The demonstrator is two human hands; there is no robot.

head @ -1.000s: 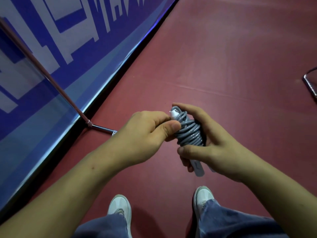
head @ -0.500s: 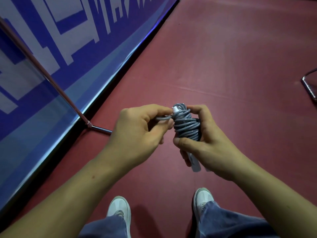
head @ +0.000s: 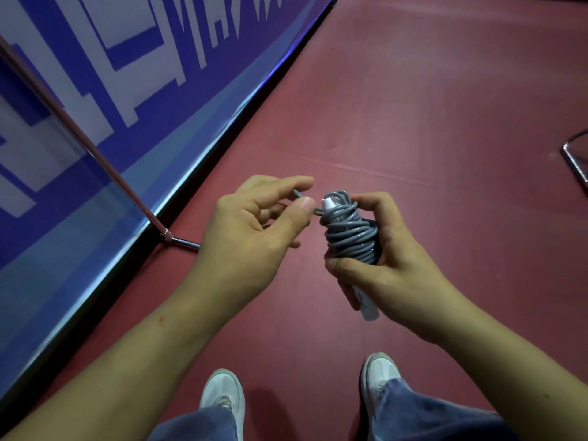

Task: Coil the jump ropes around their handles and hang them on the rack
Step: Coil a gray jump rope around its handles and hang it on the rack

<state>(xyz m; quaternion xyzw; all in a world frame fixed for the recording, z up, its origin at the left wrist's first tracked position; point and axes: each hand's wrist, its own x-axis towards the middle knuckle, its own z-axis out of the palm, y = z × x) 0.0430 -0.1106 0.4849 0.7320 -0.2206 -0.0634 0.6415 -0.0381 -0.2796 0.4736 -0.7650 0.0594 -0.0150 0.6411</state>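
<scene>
The right hand (head: 386, 262) grips the handles (head: 366, 305), steadying the coil (head: 351, 237); left of it, the left hand (head: 254, 230) pinches the rope's loose end (head: 299, 197), seemingly to tuck it.

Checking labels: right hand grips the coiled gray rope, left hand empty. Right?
Not quite. In the head view the left hand pinches the rope's loose end between thumb and forefinger. The right hand does grip the coiled gray rope.
</scene>
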